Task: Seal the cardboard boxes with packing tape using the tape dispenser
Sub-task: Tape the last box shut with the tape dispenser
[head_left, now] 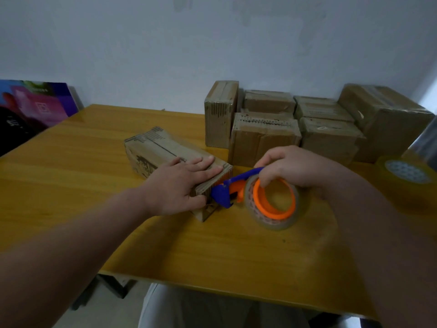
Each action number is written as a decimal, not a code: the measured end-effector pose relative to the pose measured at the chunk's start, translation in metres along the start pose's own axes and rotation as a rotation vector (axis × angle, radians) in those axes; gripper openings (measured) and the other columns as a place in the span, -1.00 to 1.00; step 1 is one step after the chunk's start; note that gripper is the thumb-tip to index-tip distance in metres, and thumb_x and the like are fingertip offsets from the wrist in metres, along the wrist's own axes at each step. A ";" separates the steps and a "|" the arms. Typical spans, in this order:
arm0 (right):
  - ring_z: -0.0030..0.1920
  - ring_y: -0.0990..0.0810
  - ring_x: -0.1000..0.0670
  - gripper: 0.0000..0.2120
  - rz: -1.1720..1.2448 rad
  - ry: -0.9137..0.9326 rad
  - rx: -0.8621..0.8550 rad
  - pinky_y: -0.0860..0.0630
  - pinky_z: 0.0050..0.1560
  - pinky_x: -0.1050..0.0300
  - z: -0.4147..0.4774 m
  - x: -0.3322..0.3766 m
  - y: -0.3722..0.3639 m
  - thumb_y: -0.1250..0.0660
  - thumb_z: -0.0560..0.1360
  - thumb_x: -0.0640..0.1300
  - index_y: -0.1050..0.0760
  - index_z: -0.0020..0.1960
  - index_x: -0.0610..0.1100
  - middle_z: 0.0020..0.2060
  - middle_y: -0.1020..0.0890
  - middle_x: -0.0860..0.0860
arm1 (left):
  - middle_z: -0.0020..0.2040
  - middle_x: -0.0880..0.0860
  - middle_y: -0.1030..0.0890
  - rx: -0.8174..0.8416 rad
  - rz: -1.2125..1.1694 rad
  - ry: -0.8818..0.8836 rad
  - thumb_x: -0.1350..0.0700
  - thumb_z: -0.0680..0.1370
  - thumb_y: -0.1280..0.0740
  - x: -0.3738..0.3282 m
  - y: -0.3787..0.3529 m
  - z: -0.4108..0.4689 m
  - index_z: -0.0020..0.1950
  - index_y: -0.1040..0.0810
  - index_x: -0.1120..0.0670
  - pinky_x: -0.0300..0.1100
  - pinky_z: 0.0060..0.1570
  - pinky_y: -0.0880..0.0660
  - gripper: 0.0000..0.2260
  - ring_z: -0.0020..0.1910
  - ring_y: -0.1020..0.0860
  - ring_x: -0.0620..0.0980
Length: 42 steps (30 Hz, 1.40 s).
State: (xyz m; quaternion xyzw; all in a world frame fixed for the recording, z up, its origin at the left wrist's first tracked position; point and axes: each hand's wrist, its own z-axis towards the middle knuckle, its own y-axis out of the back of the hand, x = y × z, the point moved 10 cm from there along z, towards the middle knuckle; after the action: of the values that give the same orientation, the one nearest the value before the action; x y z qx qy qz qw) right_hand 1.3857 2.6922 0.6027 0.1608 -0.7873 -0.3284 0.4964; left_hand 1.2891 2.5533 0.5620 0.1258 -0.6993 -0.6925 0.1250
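Table: the yellow wooden table (212, 252) carries the long cardboard box (156, 150), lying flat.
Tape dispenser: the blue-and-orange tape dispenser (222, 197), loaded with a clear roll, sits just right of the box's near end, its blue head touching that end.
Right hand: the right hand (290, 166) has its fingers curled into the orange hub, gripping the dispenser.
Left hand: the left hand (182, 181) lies flat on the box's near end, fingers straight and close together.
Stack: other cardboard boxes (264, 138) stand beyond the box, to its right.
Spare roll: a spare tape roll (406, 174) lies well right of the box.

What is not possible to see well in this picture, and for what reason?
Head view: the near end of the box is hidden by the left hand and the tape dispenser.
Head view: the spare tape roll is cut by the right edge.
Head view: the print on the box side is too blurred to read.
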 end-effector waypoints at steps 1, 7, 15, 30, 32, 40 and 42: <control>0.05 -0.55 -0.06 -0.76 0.039 -0.028 0.014 -0.54 0.03 -0.01 0.001 -0.007 -0.001 -0.47 0.30 -0.13 -0.60 -0.04 0.01 0.02 -0.58 -0.01 | 0.56 -0.08 0.07 0.001 0.007 0.004 -0.34 0.37 0.17 0.000 0.000 0.000 0.46 0.20 -0.24 -0.01 0.46 0.08 -0.33 0.53 0.04 -0.10; -0.15 -0.61 -0.06 -0.77 0.171 -0.150 0.044 -0.53 -0.18 0.08 -0.004 -0.029 -0.008 -0.44 0.35 -0.16 -0.58 0.01 -0.12 -0.13 -0.64 -0.08 | 0.56 -0.07 0.06 0.005 -0.011 0.017 -0.34 0.36 0.17 -0.001 0.002 -0.001 0.51 0.14 -0.21 0.03 0.48 0.07 -0.29 0.53 0.03 -0.10; -0.04 -0.60 -0.09 -0.70 0.100 -0.203 0.034 -0.55 -0.02 0.02 -0.013 -0.042 -0.007 -0.49 0.33 -0.08 -0.57 0.04 -0.10 -0.04 -0.62 -0.09 | 0.55 -0.10 0.07 0.000 -0.070 0.022 -0.32 0.36 0.12 -0.004 0.005 -0.010 0.50 0.14 -0.24 -0.01 0.45 0.13 -0.30 0.52 0.06 -0.14; 0.14 -0.50 -0.10 -0.29 0.180 -0.050 -0.165 -0.53 0.07 -0.01 -0.014 -0.051 -0.009 -0.50 0.37 -0.18 -0.29 0.44 0.00 0.19 -0.44 -0.05 | 0.50 -0.23 -0.14 0.024 -0.348 0.068 0.17 0.50 -0.33 -0.011 0.019 -0.052 0.48 -0.15 -0.21 -0.18 0.49 0.05 -0.36 0.47 -0.08 -0.27; 0.08 -0.52 -0.07 -0.34 0.171 -0.012 -0.202 -0.55 0.04 -0.02 -0.009 -0.049 -0.017 -0.49 0.36 -0.21 -0.33 0.39 0.03 0.14 -0.48 -0.02 | 0.52 -0.17 -0.09 -0.070 -0.248 0.113 -0.03 0.58 -0.24 -0.016 0.022 -0.046 0.52 -0.08 -0.16 -0.24 0.44 0.13 -0.45 0.49 -0.04 -0.22; -0.06 -0.52 0.01 -0.46 0.031 0.045 -0.305 -0.55 -0.10 0.03 -0.004 -0.052 -0.019 -0.49 0.38 -0.15 -0.36 0.29 0.00 -0.07 -0.49 0.09 | 0.56 -0.08 0.10 0.004 0.054 0.253 -0.18 0.61 -0.02 -0.019 0.009 -0.028 0.54 0.17 -0.06 -0.19 0.44 0.08 -0.41 0.52 0.05 -0.07; -0.04 -0.49 0.01 -0.44 -0.091 0.004 -0.324 -0.49 -0.13 0.09 -0.002 -0.053 -0.015 -0.51 0.36 0.00 -0.37 0.28 -0.01 -0.07 -0.46 0.10 | 0.56 -0.08 0.12 0.012 0.085 0.243 -0.18 0.60 -0.04 -0.020 0.008 -0.028 0.54 0.19 -0.06 -0.18 0.44 0.06 -0.38 0.52 0.05 -0.06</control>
State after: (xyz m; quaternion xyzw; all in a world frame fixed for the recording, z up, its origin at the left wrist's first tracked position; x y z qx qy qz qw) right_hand 1.4106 2.7110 0.5573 0.1149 -0.7150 -0.4730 0.5018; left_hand 1.3175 2.5335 0.5707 0.1798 -0.6879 -0.6620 0.2371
